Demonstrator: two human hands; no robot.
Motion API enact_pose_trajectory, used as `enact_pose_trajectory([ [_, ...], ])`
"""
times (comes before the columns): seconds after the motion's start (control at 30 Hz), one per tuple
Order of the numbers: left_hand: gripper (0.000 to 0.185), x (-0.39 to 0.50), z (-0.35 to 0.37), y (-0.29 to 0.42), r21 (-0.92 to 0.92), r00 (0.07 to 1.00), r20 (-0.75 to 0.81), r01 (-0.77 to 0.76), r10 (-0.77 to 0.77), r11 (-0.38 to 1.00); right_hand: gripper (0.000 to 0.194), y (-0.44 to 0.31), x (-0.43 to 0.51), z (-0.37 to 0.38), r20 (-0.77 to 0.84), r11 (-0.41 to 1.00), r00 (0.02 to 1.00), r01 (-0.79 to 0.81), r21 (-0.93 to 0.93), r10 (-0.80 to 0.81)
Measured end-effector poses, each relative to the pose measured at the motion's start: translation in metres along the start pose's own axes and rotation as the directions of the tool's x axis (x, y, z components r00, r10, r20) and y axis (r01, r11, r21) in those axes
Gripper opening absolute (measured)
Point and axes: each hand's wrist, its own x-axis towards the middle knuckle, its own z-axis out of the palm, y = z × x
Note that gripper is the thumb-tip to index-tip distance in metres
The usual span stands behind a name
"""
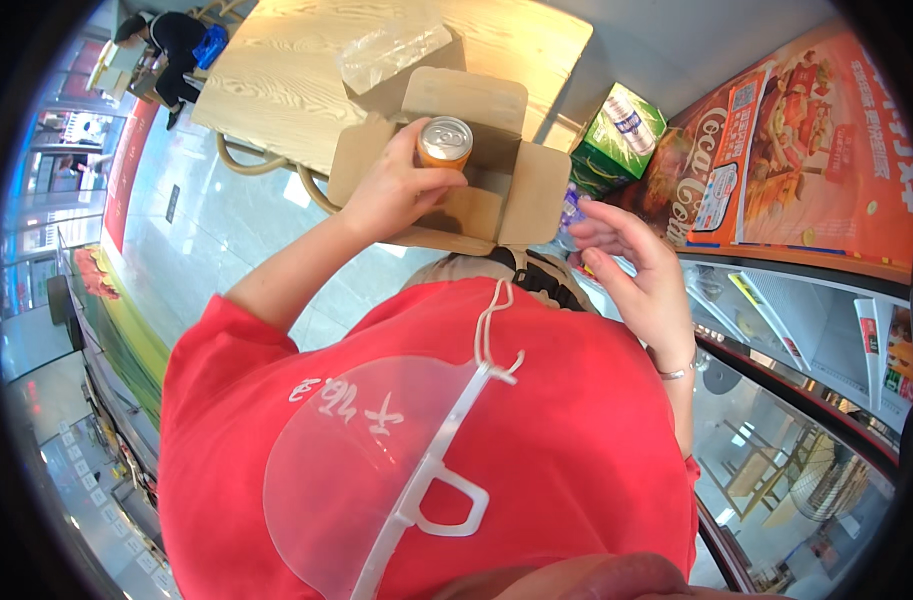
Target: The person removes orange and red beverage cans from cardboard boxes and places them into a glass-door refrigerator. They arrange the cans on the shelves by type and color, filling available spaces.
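My left hand (404, 176) grips an orange drink can (446, 142) with a silver top, held upright over the left part of an open cardboard box (535, 191). The box's flaps are spread outward, and its visible right part shows bare cardboard inside. To the right of the box, my right hand (625, 262) is raised with its fingers apart and nothing in it. Behind its fingertips are purple-labelled bottles (572, 210), partly hidden. A clear face shield (374, 450) with a white frame hangs on the red shirt.
A wooden table (276, 82) stands beyond the box, bearing another carton with clear plastic (392, 56). A green drink carton (620, 139) is by the wall. On the right stands an open-shelved cooler (786, 307) with a red printed panel. A person (175, 52) sits far off at upper left.
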Motion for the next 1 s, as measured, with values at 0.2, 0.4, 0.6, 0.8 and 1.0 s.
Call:
enact_pose_trajectory([
  [0.2,0.062,0.058,-0.069,0.091,-0.059,0.955,-0.200,-0.236,0.220,0.970,0.074,-0.041,0.026,0.016,-0.033,0.859,0.905,0.391,-0.332,-0.424],
  [0.4,0.097,0.109,-0.062,0.219,-0.920,0.996,0.027,0.057,-0.083,0.389,0.076,-0.075,-0.013,-0.035,-0.304,0.780,0.731,0.491,-0.388,-0.611],
  [0.6,0.070,0.160,-0.036,0.231,-0.370,0.709,-0.345,-0.705,0.616,0.605,0.060,-0.086,-0.106,-0.147,-0.787,0.705,0.287,0.665,-0.247,-0.546],
  [0.8,0.049,0.194,0.025,0.301,-0.390,0.608,-0.365,-0.788,0.705,0.477,0.061,-0.084,-0.151,-0.298,-0.833,0.884,0.302,0.219,-0.412,-0.463],
  [1.0,0.046,0.223,0.071,0.380,-0.248,0.585,-0.332,-0.811,0.740,0.530,0.073,-0.076,-0.117,-0.362,-0.715,0.916,0.637,-0.036,-0.400,-0.288],
])
